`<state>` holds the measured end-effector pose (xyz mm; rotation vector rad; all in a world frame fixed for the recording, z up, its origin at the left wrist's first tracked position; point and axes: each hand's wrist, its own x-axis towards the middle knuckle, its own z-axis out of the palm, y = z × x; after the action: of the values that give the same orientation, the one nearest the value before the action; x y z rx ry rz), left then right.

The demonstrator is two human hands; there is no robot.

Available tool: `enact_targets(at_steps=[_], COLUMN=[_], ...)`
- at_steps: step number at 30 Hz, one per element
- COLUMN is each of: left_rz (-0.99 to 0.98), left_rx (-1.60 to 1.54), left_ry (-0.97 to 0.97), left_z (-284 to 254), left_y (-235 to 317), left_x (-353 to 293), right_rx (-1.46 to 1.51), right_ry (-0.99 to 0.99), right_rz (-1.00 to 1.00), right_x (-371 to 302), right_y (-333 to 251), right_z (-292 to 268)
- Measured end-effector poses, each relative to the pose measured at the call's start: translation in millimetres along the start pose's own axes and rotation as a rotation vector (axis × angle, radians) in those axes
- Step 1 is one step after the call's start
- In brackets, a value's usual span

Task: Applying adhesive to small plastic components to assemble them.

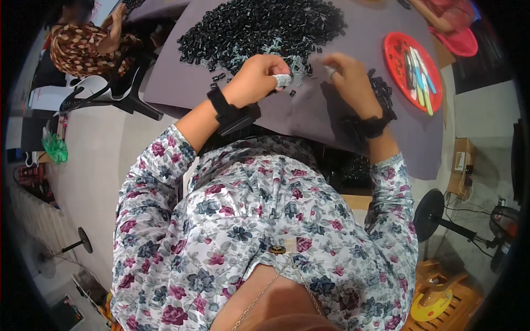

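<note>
My left hand [255,80] is over the purple-grey table, its fingers curled together in a pinch. A whitish wrap covers one of its fingers, and whatever lies between the fingertips is hidden. To its right, my right hand [352,83] is raised with bent fingers, the tips smeared by motion; it too has a pale wrap on a finger. Beyond both hands spreads a large heap of small black pieces [248,27]. Pale grey-green scraps [270,52] lie along the heap's near side. Another, smaller pile of black pieces [382,91] sits beside my right wrist.
A red round tray [394,65] on the right of the cloth-covered table [411,132] holds several knife-like tools with coloured handles. Another person [91,49] sits at far left; a person's arm [433,16] shows at top right. A black fan [430,215] stands at right.
</note>
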<state>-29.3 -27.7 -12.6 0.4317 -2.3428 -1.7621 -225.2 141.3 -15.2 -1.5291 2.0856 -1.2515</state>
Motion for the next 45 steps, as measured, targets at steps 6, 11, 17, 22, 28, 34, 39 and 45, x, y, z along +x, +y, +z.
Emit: enact_targets(at_steps=[6, 11, 17, 22, 28, 34, 39, 45], left_rz=[-0.132, -0.172, -0.161, -0.169, -0.106, -0.05, 0.193, 0.322], left_rx=[-0.171, -0.335, -0.413, -0.376, -0.301, -0.06, 0.205, 0.368], left_ry=[0.063, 0.054, 0.043, 0.011, 0.041, 0.05, 0.164, 0.174], left_z=[-10, -17, -11, -4, 2, 7, 7, 7], left_y=[3, 5, -2, -2, 1, 14, 27, 38], left_x=[-17, -26, -26, -22, -21, -28, -21, -18], right_rx=[-0.401, -0.418, 0.04, 0.532, 0.573, 0.493, 0.511, 0.485], right_ry=[-0.118, -0.156, -0.196, -0.222, -0.175, -0.221, -0.195, -0.248], right_rz=[-0.136, -0.143, 0.001, 0.116, 0.019, 0.068, 0.038, 0.013], right_x=[6, 8, -3, -7, -4, -5, 2, 9], right_y=[5, 7, -18, -47, -43, -49, -55, -60], right_z=[17, 19, 8, 20, 33, 28, 17, 7])
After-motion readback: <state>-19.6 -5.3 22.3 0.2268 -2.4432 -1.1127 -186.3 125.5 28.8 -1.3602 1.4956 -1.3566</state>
